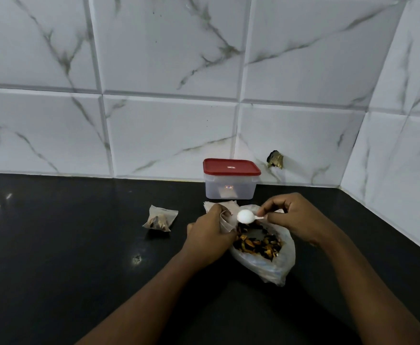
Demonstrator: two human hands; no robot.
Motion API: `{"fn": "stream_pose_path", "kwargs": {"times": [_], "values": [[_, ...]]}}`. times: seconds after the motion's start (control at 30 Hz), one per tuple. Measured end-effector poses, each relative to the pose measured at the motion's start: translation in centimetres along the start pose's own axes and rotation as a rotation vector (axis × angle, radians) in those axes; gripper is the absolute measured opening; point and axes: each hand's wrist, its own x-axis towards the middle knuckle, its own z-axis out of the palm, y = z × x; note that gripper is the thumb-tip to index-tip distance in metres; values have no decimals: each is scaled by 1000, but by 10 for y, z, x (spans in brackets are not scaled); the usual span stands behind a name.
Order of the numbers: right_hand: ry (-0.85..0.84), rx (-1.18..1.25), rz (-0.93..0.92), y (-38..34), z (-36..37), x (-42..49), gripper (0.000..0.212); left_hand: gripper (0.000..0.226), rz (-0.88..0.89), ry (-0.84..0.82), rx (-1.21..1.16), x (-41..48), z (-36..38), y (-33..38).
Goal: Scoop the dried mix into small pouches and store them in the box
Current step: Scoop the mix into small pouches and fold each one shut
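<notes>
- Now the right hand (pixel 293 217) pinches the white spoon (pixel 247 216) by its handle, between thumb and curled fingertips.
- The spoon's long axis runs roughly level, and its bowl points left; I cannot tell whether it carries a load.
- Just beside the bowl, the left hand (pixel 210 230) grips an open pouch (pixel 229 221), so the tip-in is probably a short leftward move.
- The dried mix (pixel 258 245) lies in the plastic bag (pixel 276 265) under both hands.
- A filled pouch (pixel 160 219) lies apart to the left, and the box (pixel 230 188) stands behind with its lid on.
</notes>
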Motion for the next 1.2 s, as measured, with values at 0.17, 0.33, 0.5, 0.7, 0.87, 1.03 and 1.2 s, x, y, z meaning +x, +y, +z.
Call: {"fn": "stream_pose_path", "kwargs": {"times": [0.17, 0.33, 0.5, 0.7, 0.87, 1.03, 1.2], "values": [[-192, -293, 73, 10, -3, 2, 21, 31, -6, 12, 4, -1, 1, 0], [-31, -434, 98, 17, -1, 5, 21, 32, -11, -5, 2, 0, 0, 1], [65, -404, 93, 18, -7, 4, 25, 31, -9, -7, 8, -1, 0, 2], [39, -459, 105, 19, -6, 4, 19, 31, -13, -7, 13, -1, 0, 2], [-31, -460, 123, 18, -4, 5, 15, 31, -16, -18, 25, -1, -1, 2], [-90, -369, 117, 13, -2, 5, 16, 30, -15, -29, 32, -1, -2, 3], [-48, -231, 159, 19, -1, 5, 15, 31, -15, -21, 28, -1, -1, 3]]}}
